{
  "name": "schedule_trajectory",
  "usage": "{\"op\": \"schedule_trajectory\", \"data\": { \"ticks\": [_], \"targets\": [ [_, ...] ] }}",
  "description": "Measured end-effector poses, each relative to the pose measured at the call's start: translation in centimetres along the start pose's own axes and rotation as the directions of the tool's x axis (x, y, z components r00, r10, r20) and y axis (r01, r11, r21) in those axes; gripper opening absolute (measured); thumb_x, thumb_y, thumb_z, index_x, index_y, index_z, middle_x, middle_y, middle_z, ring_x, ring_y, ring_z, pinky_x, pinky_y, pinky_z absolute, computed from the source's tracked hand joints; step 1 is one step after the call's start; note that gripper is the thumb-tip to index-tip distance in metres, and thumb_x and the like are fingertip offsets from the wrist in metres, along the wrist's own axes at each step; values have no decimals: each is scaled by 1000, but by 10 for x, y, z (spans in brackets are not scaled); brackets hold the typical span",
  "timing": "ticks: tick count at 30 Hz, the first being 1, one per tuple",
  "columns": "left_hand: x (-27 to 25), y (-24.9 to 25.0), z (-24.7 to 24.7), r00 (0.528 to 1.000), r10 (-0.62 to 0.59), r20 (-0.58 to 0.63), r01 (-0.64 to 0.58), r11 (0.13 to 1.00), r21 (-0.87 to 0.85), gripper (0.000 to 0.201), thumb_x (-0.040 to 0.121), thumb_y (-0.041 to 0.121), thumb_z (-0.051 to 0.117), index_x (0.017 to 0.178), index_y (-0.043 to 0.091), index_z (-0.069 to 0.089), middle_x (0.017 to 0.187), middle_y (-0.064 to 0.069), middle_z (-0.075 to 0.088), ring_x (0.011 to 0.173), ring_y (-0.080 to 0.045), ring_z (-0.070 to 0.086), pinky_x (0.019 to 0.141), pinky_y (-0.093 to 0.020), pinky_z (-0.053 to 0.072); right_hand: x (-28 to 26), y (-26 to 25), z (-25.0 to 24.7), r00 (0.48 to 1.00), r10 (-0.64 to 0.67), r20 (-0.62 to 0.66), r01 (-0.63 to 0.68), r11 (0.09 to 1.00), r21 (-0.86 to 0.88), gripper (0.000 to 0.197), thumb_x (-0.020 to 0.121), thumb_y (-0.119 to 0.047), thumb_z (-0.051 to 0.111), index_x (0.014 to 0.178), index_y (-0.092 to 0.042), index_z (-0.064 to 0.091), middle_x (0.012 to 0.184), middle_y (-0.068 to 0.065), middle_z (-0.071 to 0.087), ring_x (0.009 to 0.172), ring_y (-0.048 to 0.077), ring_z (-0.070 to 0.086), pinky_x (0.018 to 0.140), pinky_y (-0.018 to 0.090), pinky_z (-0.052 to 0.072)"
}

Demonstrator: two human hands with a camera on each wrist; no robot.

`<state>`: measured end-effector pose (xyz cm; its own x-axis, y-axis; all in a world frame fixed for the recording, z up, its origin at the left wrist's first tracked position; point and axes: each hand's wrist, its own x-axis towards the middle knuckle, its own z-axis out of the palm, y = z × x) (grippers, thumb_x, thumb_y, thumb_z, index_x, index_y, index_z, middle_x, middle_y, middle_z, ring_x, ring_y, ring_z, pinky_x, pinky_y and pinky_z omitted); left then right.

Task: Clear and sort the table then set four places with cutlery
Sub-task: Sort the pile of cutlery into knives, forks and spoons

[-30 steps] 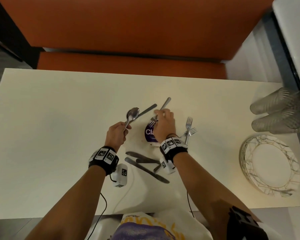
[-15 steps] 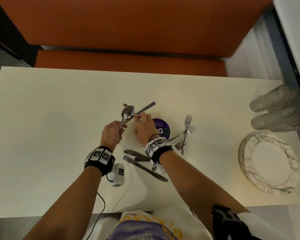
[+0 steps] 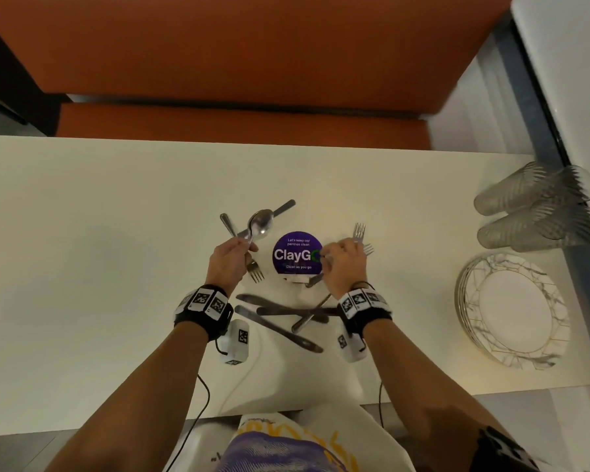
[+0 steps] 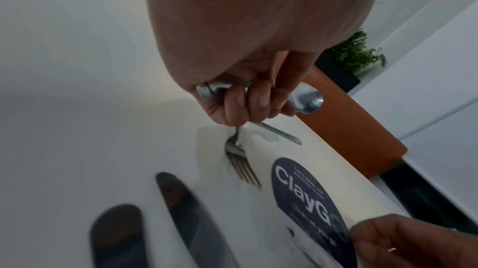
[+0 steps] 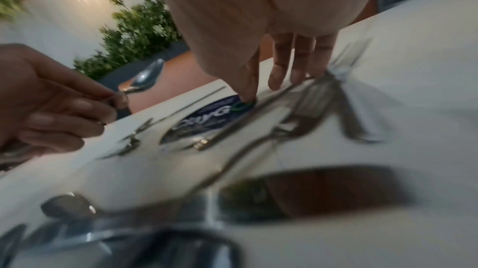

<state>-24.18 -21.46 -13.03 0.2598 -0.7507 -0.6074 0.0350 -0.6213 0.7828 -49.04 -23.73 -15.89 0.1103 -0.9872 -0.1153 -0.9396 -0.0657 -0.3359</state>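
From the head view, the left hand is gripping a bundle of shiny steel spoons, while the right hand is reaching, fingers relaxed, onto loose steel forks on the white table; stacked marble-patterned plates are holding nothing.

The left wrist view is showing fingers curling round slim, stiff, slippery handles; mid-handle looks the safest hold.

The right wrist view is showing straight fingertips touching down beside the round purple sticker.

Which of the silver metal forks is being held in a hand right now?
The silver fork left of the round purple sticker: the left hand grips its handle with the spoons. The other forks lie on the table.
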Motion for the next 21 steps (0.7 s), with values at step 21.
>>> {"op": "schedule_trajectory", "data": {
  "ticks": [21],
  "targets": [
    [33,33,73,938,9,345,-188,853,487,34,102,20,51,78,24,75,75,3,69,66,-17,55,65,-32,44,52,0,-43,990,56,128,-110,880,463,29,97,-23,60,124,-15,62,105,0,69,86,12,63,79,22,48]
  ]
}}
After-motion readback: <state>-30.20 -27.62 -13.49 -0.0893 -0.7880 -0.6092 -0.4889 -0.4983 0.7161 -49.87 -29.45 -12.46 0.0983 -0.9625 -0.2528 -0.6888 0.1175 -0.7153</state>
